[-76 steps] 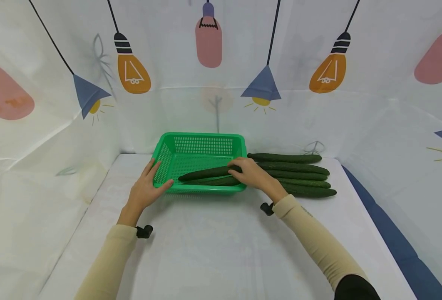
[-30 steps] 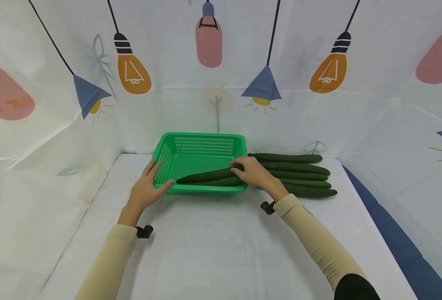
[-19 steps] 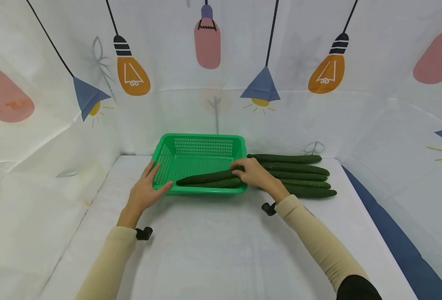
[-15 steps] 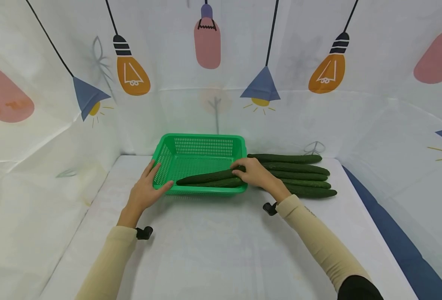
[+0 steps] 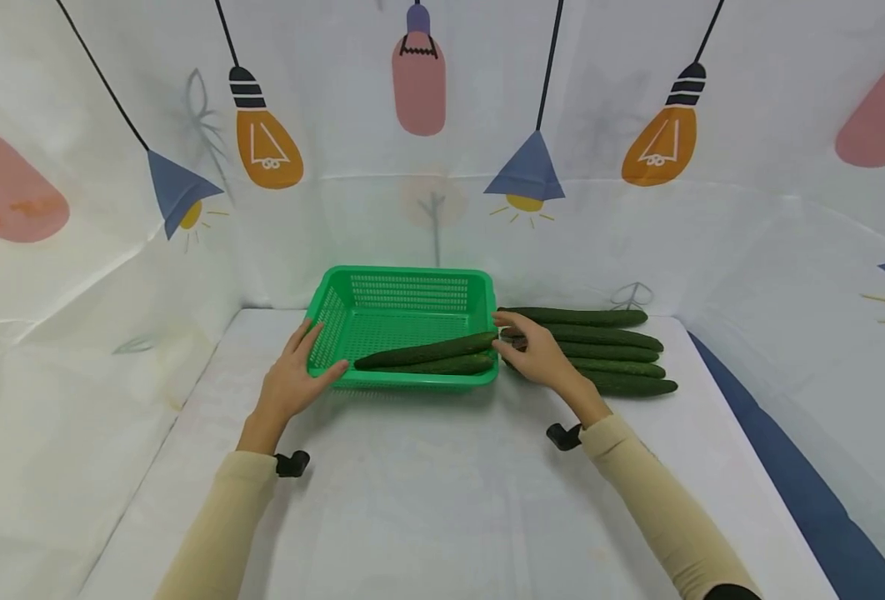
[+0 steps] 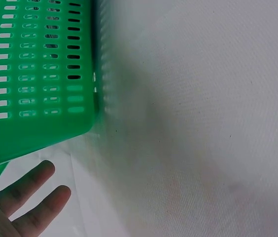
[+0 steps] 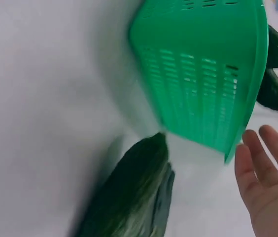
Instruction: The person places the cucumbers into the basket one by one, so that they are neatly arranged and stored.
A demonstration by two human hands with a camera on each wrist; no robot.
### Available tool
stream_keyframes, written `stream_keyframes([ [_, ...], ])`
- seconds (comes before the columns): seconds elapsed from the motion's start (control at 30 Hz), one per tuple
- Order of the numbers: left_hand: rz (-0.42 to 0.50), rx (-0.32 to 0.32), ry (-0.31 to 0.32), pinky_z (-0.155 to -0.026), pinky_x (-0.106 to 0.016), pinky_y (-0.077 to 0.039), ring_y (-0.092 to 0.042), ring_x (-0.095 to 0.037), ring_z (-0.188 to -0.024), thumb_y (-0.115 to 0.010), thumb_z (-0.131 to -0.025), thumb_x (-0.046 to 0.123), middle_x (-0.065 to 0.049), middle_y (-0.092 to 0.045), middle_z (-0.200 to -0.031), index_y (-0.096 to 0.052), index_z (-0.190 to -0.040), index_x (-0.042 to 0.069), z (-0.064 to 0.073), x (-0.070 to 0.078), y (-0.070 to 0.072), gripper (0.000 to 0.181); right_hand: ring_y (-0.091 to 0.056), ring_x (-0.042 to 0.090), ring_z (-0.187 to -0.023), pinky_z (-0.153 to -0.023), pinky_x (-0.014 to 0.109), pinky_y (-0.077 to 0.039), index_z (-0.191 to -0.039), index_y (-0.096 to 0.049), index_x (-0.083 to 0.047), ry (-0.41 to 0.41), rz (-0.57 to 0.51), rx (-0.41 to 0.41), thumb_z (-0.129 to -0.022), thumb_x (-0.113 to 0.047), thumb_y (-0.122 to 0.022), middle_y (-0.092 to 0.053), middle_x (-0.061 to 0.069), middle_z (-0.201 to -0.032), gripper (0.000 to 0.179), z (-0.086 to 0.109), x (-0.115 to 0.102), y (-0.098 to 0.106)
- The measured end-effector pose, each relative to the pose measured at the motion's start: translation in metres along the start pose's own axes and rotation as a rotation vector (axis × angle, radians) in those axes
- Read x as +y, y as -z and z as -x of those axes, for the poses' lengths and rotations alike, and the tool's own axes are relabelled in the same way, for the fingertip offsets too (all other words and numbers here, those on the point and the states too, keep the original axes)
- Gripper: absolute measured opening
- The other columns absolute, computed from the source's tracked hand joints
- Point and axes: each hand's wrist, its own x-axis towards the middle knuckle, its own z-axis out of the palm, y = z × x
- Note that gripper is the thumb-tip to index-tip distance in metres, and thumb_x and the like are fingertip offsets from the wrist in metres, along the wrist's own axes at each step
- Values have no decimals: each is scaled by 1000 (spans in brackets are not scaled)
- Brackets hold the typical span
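Note:
Two dark green cucumbers lie side by side along the front of a green slotted plastic basket. My left hand rests at the basket's front left corner, its fingers spread and straight along the rim. Just past the right rim is my right hand, holding nothing, over the near ends of several more cucumbers on the table. In the right wrist view the fingers are extended beside the basket wall, and a loose cucumber lies below.
A white-covered table carries everything. Behind it hangs a white sheet printed with lamps and bulbs, close behind the basket. Blue fabric shows beyond the table's right edge.
My right hand has let go of the upper cucumber in the basket and moved right, out past the rim. The left hand has stayed at the corner.

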Motion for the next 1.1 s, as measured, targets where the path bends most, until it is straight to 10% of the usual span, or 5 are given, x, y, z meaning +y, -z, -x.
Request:
stream_keyframes([
  [0.5, 38, 12, 6, -98, -73, -44, -39, -50, -146, -62, -91, 68, -4, -15, -174, -28, -164, 20, -5, 2, -3, 94, -62, 35, -122, -92, 56, -56, -142, -59, -7, -70, 53, 282, -96, -12, -74, -65, 18, -136, 49, 66, 17, -2],
  [1.1, 44, 15, 11, -101, -73, -43, -36, -47, -149, -62, -92, 67, -4, -15, -174, -29, -164, 20, -1, 0, -2, 92, -60, 43, -116, -84, 53, -51, -135, -60, 5, -266, 327, 317, -94, -6, -74, -62, 27, -130, 44, 144, 79, 64],
])
